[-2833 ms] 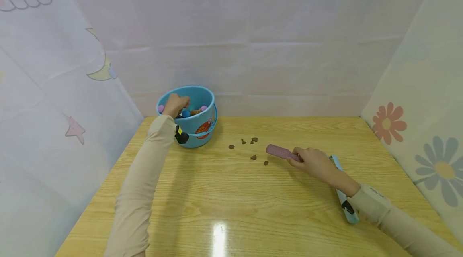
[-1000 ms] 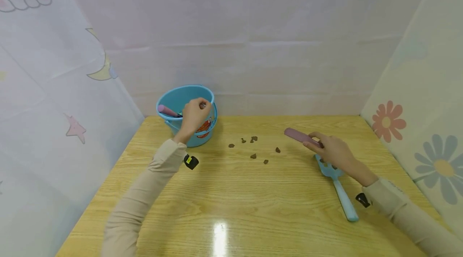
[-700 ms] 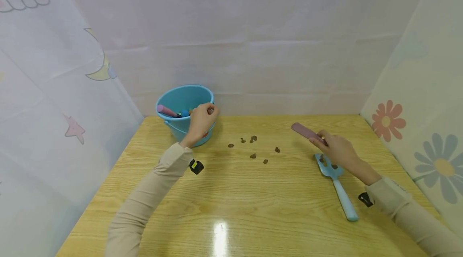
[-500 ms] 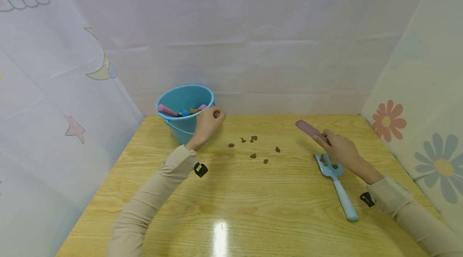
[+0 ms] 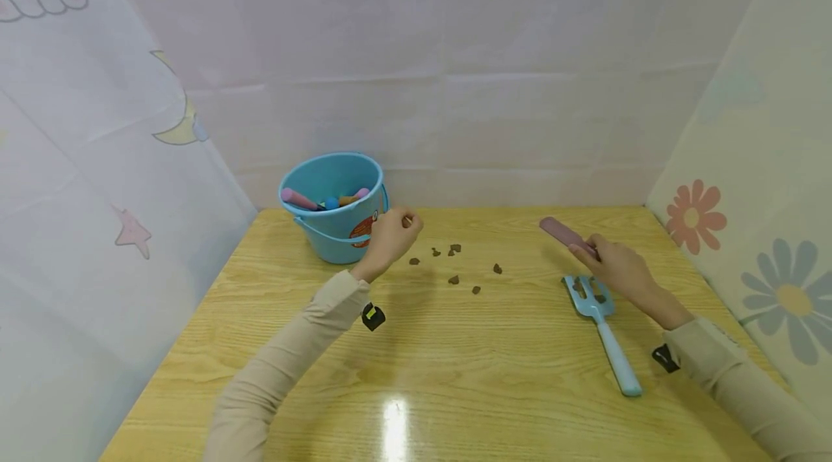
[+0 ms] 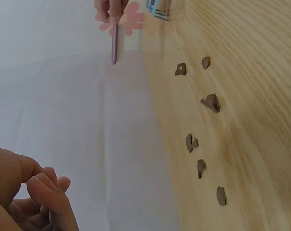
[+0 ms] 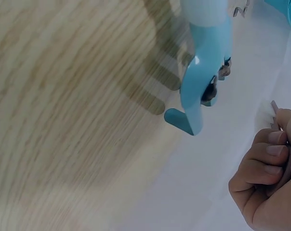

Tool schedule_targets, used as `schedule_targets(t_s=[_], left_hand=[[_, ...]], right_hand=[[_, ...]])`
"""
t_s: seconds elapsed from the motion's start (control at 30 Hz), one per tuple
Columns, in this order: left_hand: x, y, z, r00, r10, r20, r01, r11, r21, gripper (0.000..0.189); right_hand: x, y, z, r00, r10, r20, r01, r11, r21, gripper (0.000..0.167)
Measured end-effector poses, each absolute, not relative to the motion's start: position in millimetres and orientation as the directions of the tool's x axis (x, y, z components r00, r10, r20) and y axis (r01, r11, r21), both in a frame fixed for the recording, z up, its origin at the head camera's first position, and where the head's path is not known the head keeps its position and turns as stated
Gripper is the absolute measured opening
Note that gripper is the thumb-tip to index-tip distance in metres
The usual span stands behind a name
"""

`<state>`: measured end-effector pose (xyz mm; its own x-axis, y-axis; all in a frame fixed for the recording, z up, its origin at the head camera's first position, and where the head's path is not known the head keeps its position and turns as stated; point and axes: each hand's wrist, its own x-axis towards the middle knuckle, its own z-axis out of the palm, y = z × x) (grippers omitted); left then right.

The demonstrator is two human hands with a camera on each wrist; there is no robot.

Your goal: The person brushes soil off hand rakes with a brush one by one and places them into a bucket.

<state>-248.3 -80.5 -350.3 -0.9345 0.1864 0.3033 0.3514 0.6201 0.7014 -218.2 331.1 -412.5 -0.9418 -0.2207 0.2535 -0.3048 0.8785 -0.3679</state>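
My left hand [image 5: 391, 232] is raised over the table, just right of the blue bucket [image 5: 338, 245]. Its fingers are curled and the thumb meets the index finger; no object shows between them in the left wrist view. Away to the right, my right hand [image 5: 620, 271] grips a mauve brush [image 5: 567, 235], held above the table. Pale bristles [image 7: 267, 113] show past that hand in the right wrist view. Below it lies a light-blue hand fork [image 5: 604, 325], handle toward me, with dark brown bits [image 5: 599, 298] on its tines.
Several brown crumbs [image 5: 453, 279] are scattered over the middle of the wooden table [image 5: 455, 375]. Inside the bucket are a purple handle [image 5: 300, 199], a blue round end [image 5: 332, 203] and an orange-brown piece [image 5: 347, 200]. Cloth walls [image 5: 494, 123] stand behind and at both sides.
My left hand has come out of the bucket and moved right. My right hand has drawn the brush back to the right and up, uncovering the fork. One more crumb shows on the table.
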Motion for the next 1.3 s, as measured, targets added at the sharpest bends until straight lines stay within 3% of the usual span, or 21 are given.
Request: schedule_targets(t_s=[1.3], left_hand=[[-225,14,-419,-0.882,0.443,0.159,0.413,0.568,0.712,0.019]], right_hand=[[-222,362,-424,-0.971,-0.151,0.187,-0.215,0.892,-0.396,0.047]])
